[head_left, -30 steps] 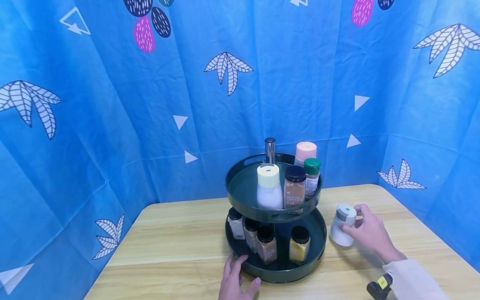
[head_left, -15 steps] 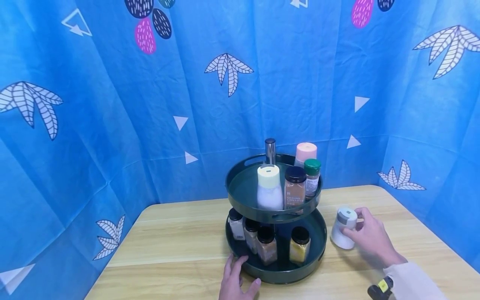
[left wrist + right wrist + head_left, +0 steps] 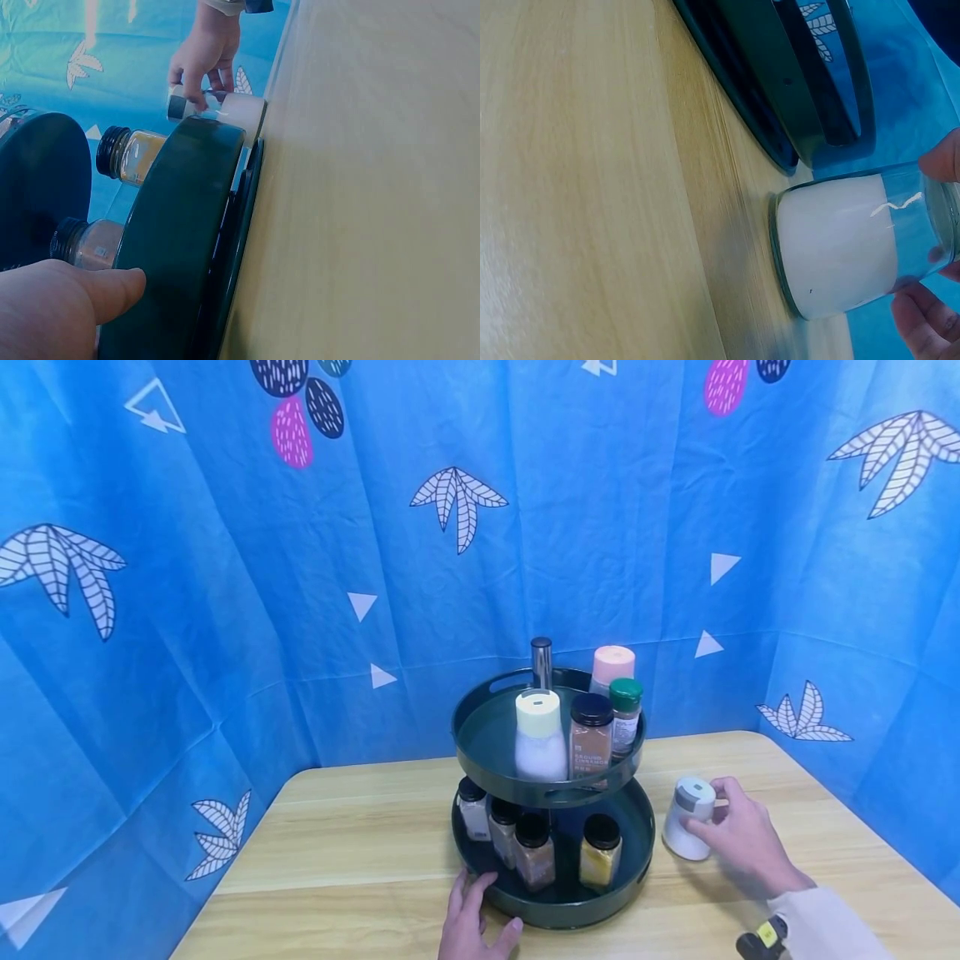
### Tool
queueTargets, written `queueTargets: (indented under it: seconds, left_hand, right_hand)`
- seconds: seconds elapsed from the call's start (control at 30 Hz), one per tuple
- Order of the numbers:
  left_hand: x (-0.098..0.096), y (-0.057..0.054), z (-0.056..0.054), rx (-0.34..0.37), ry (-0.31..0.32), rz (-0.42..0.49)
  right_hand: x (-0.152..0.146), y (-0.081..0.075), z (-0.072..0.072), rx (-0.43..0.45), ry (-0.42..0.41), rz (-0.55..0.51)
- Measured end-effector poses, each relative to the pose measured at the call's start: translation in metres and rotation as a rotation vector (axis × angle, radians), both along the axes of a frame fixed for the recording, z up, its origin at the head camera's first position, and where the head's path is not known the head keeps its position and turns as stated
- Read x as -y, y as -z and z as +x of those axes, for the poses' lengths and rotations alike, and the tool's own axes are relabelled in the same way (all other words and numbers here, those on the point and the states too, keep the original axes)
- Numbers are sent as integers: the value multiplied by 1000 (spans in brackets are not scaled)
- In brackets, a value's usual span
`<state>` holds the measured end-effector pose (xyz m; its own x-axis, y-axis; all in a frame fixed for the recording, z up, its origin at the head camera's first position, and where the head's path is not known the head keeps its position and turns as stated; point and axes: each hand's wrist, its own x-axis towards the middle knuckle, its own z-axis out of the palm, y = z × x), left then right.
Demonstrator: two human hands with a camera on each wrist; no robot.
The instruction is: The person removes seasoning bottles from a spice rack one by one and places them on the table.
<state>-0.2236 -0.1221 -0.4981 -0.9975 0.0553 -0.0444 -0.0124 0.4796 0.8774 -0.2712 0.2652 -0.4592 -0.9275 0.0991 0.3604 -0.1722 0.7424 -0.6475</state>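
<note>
My right hand [image 3: 748, 842] grips a glass seasoning jar [image 3: 684, 837] by its upper part, thumb on one side and fingers on the other. White powder [image 3: 840, 244] fills much of this jar; its grey-white lid shows in the head view. The jar stands upright, right of a dark green two-tier turntable rack [image 3: 570, 910]. My left hand [image 3: 474, 922] is at the front left of the lower tier, fingers spread at the rim. In the left wrist view its thumb [image 3: 120, 291] lies against the tier's outer wall; the other fingers are hidden there.
On the upper tier stand a white-lidded jar [image 3: 540, 747], a ground cinnamon jar [image 3: 590, 747], a green-lidded bottle [image 3: 624, 727] and a pink-lidded one [image 3: 612, 664]. Several black-lidded spice jars sit below, including a yellow one [image 3: 598, 860]. Blue curtain [image 3: 450, 610] surrounds the wooden table [image 3: 360, 852].
Over the last second my right hand and the jar shift slightly toward me in the head view. The left hand and rack stay nearly in place.
</note>
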Motion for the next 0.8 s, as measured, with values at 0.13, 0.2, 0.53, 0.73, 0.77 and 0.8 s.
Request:
queueTargets:
  seconds: [0.13, 0.2, 0.53, 0.73, 0.77, 0.8]
  left_hand:
    - [0, 0, 0, 4, 1, 2]
    - [0, 1, 0, 3, 2, 1]
    - [1, 1, 1, -20, 17, 13]
    - [1, 1, 2, -32, 16, 16]
    - [1, 1, 2, -34, 15, 16]
    - [0, 1, 2, -31, 14, 19]
  right_hand:
    - [0, 2, 0, -1, 2, 2]
    - [0, 3, 0, -4, 2, -2]
    - [1, 3, 0, 21, -17, -4]
    - [5, -1, 4, 59, -15, 6]
    - [5, -1, 4, 66, -13, 10]
    - [6, -2, 5, 70, -8, 15]
